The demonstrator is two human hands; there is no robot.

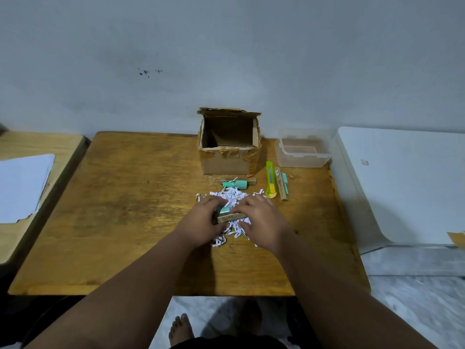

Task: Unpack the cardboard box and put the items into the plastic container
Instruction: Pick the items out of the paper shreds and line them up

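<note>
The open cardboard box point(229, 161) stands at the back of the wooden table point(125, 222), its inside looking empty. To its right sits the clear plastic container point(303, 157), with nothing visible inside. A pile of shredded white paper point(234, 195) lies in front of the box. My left hand point(203, 220) and my right hand point(261, 217) rest in the shreds, together gripping a small tan box with a teal item point(230, 215). Another teal bottle with a tan box point(237, 183) lies behind the pile.
A yellow-green utility knife point(270, 180) and a tan box with a teal item point(281, 183) lie right of the shreds. A white appliance point(402, 185) stands at right, a side table with white paper point(22, 185) at left. My bare foot point(180, 331) shows below.
</note>
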